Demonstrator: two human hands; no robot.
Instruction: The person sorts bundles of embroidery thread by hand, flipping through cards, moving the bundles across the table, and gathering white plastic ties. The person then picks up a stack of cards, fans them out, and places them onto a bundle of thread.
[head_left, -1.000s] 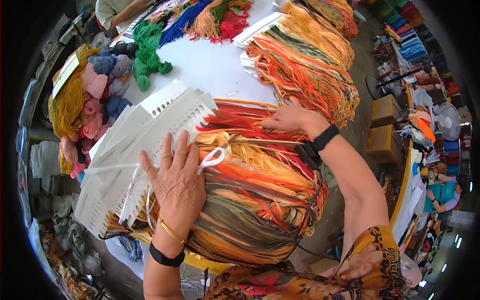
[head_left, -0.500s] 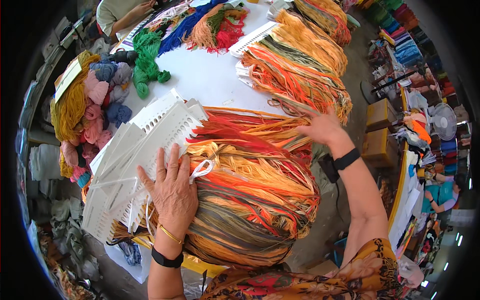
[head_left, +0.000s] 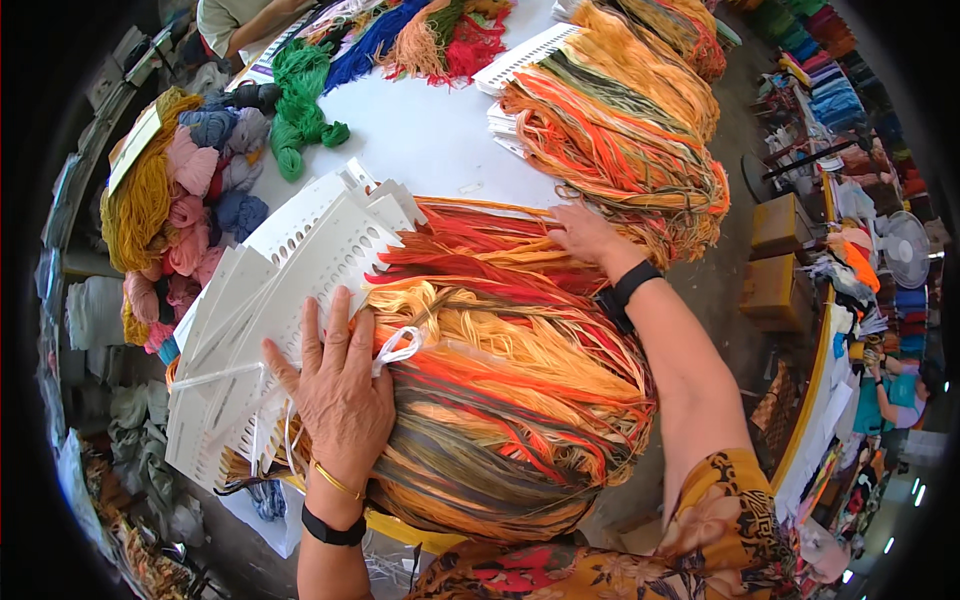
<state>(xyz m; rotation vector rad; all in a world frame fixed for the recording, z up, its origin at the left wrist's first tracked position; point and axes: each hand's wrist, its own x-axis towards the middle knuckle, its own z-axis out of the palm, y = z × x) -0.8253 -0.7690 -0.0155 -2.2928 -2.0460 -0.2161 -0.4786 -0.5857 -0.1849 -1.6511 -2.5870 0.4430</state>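
A thick bundle of thread hanks point(head_left: 510, 370) in orange, red, yellow and grey-green lies in front of me. Its left end is fixed to a fanned stack of white punched cards point(head_left: 290, 270). My left hand point(head_left: 343, 400) rests flat over the cards and the near threads, fingers spread. Beside its fingertips sits a white tie loop point(head_left: 398, 345). My right hand point(head_left: 590, 238) reaches to the far edge of the bundle, touching red and orange strands; its visible fingers are stretched out and slightly apart.
More carded thread bundles point(head_left: 620, 130) lie at the far right of the white table point(head_left: 430, 135). Green skeins point(head_left: 300, 110) and a pile of pink, blue and mustard yarn point(head_left: 185, 210) are on the left. Cardboard boxes point(head_left: 775, 290) and a fan point(head_left: 905, 250) stand right. People are nearby.
My right hand has moved left and down onto the far strands, which no longer lift toward it. My left hand stays on the cards.
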